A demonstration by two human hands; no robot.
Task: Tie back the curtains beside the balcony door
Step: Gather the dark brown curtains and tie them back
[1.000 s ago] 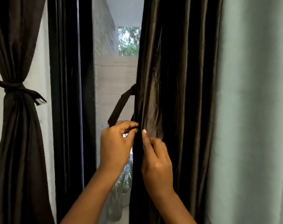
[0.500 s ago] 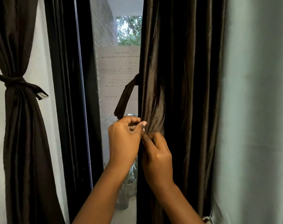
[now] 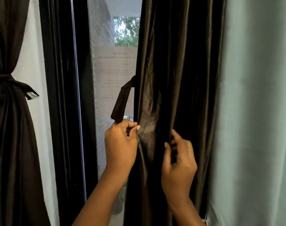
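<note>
Head view. Right curtain (image 3: 179, 95) hangs loose beside the balcony door (image 3: 106, 95); its tie strap (image 3: 122, 101) dangles at the inner edge. Left hand (image 3: 121, 144) pinches that edge just under the strap end, fingers curled on fabric, likely to gather the folds. Right hand (image 3: 178, 159), blurred, reaches into a fold further right; its grip: cannot tell. Left curtain (image 3: 6, 144) already tied with a band (image 3: 11, 82). Pale wall (image 3: 256, 111) at right; paper notice (image 3: 113, 75) on the glass.
</note>
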